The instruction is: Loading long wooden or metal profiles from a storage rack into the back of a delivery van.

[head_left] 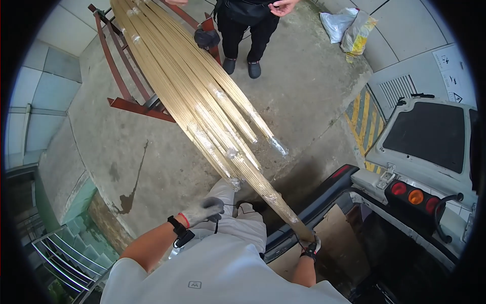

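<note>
A long bundle of thin golden-tan strips [269,193], wrapped in clear film, slants down toward the vehicle at my right. My right hand [317,244] is closed around its near end; the bundle partly hides the fingers. In front of my waist, my left hand [205,210] wears a grey-and-white glove with a red cuff. Its fingers are curled, and a thin dark cord shows beside them; whether they grip it is unclear. More wrapped bundles [174,76] lie side by side beyond, their near ends sticking out past a red-brown metal rack [139,108].
A person in black [248,30] stands on the far side of the bundles. The vehicle's dark bumper [324,195] and raised door [425,134] are at the right. Two sacks [349,30] lean against the far wall. Metal railings [66,258] border steps at the lower left.
</note>
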The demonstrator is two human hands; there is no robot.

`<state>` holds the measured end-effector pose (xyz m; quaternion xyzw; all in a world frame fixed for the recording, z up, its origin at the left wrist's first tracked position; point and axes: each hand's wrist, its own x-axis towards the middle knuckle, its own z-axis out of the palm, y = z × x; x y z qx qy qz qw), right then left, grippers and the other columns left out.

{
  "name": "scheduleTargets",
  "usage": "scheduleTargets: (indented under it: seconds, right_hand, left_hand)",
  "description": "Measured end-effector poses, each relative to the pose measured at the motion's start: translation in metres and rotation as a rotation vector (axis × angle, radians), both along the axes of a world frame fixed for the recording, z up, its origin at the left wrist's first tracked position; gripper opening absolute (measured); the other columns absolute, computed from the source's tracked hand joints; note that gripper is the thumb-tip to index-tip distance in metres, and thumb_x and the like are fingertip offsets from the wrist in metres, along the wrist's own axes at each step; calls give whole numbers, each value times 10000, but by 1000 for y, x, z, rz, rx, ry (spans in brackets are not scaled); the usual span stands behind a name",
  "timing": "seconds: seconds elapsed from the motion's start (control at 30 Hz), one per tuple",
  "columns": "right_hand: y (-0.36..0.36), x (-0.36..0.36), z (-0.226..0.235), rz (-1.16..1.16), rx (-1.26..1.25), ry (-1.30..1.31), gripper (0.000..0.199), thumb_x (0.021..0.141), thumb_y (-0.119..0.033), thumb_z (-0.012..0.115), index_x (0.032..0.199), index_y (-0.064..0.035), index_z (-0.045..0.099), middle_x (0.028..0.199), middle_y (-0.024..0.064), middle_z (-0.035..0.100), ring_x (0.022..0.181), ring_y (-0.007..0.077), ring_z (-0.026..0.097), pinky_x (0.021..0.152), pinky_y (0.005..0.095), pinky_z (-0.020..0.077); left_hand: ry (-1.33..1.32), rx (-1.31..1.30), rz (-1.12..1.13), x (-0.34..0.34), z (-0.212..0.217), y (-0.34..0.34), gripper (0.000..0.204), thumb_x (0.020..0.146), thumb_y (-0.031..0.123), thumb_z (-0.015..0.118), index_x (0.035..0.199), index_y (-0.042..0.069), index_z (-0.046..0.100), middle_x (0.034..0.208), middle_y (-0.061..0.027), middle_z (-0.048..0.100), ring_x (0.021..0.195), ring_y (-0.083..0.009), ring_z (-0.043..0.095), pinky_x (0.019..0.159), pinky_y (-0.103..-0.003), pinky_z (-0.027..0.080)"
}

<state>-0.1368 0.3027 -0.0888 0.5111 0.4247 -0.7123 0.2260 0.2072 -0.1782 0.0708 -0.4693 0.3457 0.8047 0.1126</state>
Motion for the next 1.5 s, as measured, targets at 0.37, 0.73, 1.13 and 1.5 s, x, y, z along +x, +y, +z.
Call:
scheduleTargets:
  seconds: [0.37,0.73,1.13,1.5]
  right_hand:
    - [-349,50,-47,290,-150,-41,495,993,-320,424,1303,46,550,1286,199,628,1205,366,584,1092,485,409]
    - [-518,126,-3,449,-388,-11,531,970,-313,462,1338,69,503,1361,230,567,1205,377,579,1090,492,420]
    - [-533,108,25,60,-453,37,437,941,-289,576,1258,12,566,1191,159,653,1107,334,622,1030,419,485]
    - [-263,58,123,450,-389,-9,396,957,-406,630,1126,-49,616,1062,147,664,972,333,661,867,569,544]
  left_hand:
    - [149,38,274,64,-22,-6,410,984,309,623,1258,9,564,1086,-146,667,968,-231,669,835,-378,567]
    - [45,21,660,83,-8,-18,340,986,240,613,1225,1,578,1082,-169,674,943,-269,680,825,-396,570]
    - [48,-4,505,65,-8,-35,374,975,265,601,1245,8,563,1055,-162,667,937,-302,677,832,-427,557]
    - [7,-55,-29,-31,-7,-60,365,976,281,598,1232,23,568,1027,-161,663,890,-286,674,783,-415,565]
